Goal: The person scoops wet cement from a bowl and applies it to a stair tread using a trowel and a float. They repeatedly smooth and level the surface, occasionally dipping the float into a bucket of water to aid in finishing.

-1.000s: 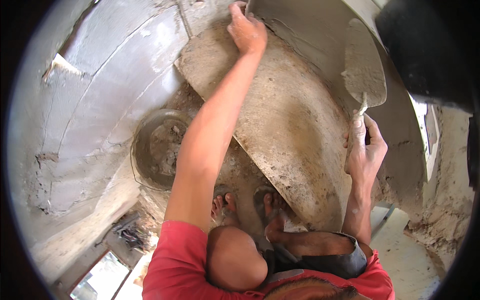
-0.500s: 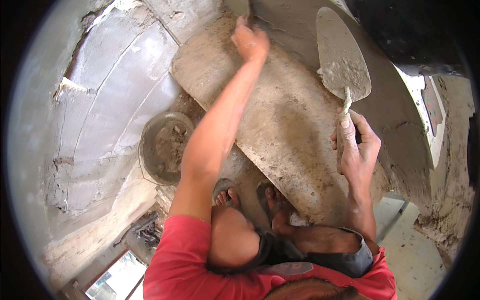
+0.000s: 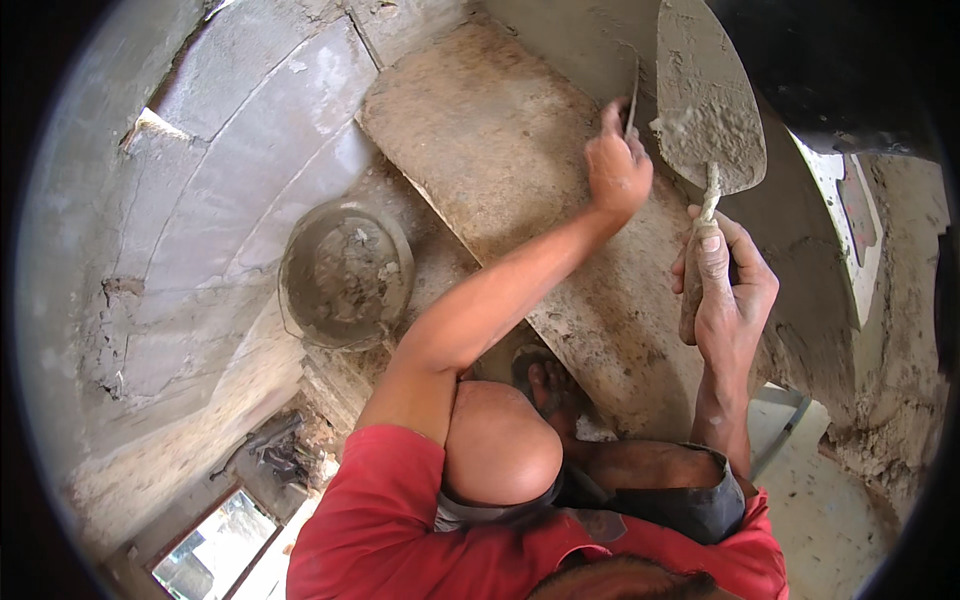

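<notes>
My right hand [image 3: 735, 295] is wrapped round the handle of a pointed mason's trowel [image 3: 708, 85], its broad blade raised and facing up. A lump of wet grey mortar [image 3: 705, 145] lies on the blade near the neck. My left hand [image 3: 617, 175] grips a small flat-bladed trowel [image 3: 633, 95], seen edge-on beside the larger blade; its handle is hidden in the fingers. Both hands are over a worn, mortar-stained board [image 3: 480, 110]. Past them curves a wall surface of smooth wet mortar [image 3: 810, 220].
A round bucket [image 3: 290, 300] with mortar inside stands left of the board. Beyond it rises a curved grey wall [image 3: 240, 130] with seams. A large black object [image 3: 830, 70] hangs at the upper right. My bent knee [image 3: 505, 445] and sandalled foot [image 3: 550, 385] are close below the board.
My left hand has swept right and nearer with the small trowel, from the board's far end to beside the larger trowel. The mortar-loaded trowel sits slightly farther right and higher in view.
</notes>
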The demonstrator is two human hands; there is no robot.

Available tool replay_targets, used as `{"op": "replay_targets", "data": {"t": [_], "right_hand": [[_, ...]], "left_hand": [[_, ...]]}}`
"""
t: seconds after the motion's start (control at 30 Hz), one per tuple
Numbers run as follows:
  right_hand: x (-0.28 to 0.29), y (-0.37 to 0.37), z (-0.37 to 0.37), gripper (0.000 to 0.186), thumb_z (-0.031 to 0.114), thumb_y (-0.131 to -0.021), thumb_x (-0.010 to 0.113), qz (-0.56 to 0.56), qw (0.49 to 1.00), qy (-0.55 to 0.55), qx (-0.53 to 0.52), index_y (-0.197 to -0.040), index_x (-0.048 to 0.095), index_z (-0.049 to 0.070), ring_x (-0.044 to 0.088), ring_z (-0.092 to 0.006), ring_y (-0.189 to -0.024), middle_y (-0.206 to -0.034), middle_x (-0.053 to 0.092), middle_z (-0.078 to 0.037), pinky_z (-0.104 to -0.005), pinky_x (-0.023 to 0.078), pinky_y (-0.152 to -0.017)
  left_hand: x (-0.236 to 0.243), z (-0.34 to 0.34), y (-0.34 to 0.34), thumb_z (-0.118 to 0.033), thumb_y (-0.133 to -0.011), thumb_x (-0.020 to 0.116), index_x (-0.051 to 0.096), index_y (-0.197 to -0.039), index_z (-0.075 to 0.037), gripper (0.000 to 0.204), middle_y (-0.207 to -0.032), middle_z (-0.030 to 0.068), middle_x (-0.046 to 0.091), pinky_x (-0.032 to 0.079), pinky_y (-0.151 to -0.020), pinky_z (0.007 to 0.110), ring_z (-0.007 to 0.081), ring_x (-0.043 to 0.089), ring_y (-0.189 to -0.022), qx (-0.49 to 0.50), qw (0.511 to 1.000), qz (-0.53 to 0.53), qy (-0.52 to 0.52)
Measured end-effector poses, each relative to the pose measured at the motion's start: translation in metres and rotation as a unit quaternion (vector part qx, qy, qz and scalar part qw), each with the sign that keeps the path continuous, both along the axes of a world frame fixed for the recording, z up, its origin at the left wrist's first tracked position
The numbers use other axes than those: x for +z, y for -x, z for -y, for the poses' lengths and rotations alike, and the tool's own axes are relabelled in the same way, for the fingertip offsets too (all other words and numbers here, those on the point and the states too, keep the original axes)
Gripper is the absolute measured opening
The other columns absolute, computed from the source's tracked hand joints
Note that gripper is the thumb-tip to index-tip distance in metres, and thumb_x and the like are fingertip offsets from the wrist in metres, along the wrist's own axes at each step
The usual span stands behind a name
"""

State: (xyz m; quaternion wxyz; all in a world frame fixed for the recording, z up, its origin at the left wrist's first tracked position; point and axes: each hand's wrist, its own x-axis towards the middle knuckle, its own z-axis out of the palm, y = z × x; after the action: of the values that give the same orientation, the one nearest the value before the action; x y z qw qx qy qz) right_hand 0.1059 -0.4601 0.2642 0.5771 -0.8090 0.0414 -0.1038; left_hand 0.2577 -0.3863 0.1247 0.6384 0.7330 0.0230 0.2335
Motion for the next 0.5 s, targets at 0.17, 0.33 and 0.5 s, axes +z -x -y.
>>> {"op": "replay_targets", "data": {"t": [0.17,0.33,0.5], "right_hand": [[0.007,0.010,0.001,0.032,0.023,-0.108,0.068,0.001,1.000,-0.001,-0.019,-0.124,0.073,-0.005,0.060,-0.0079,-0.065,-0.080,0.066,-0.002,-0.0241,0.047,-0.057],[0.013,0.027,0.026,0.034,0.022,-0.107,0.069,0.019,1.000,-0.020,-0.012,-0.123,0.072,-0.007,0.060,-0.0080,-0.065,-0.080,0.064,-0.003,-0.0240,0.046,-0.056],[0.023,0.036,0.083,0.041,0.032,-0.098,0.080,0.093,0.991,-0.069,0.073,-0.111,0.066,-0.005,0.061,-0.0115,-0.059,-0.082,0.067,-0.008,-0.0257,0.046,-0.051]], "left_hand": [[0.010,0.029,0.048,0.001,-0.098,0.054,0.054,-0.142,0.004,0.044,-0.106,0.0328,0.073,0.055,-0.090,0.054,0.0497,0.072,-0.101,-0.156,0.975,-0.114,0.110],[0.028,-0.005,0.085,-0.001,-0.097,0.060,0.063,-0.131,0.006,0.035,-0.115,0.0284,0.074,0.059,-0.092,0.048,0.0428,0.074,-0.103,-0.171,0.983,-0.035,0.064],[0.055,-0.102,0.067,0.001,-0.089,0.070,0.066,-0.121,0.004,0.032,-0.113,0.0159,0.074,0.059,-0.102,0.044,0.0269,0.074,-0.105,-0.289,0.864,-0.156,0.383]]}}
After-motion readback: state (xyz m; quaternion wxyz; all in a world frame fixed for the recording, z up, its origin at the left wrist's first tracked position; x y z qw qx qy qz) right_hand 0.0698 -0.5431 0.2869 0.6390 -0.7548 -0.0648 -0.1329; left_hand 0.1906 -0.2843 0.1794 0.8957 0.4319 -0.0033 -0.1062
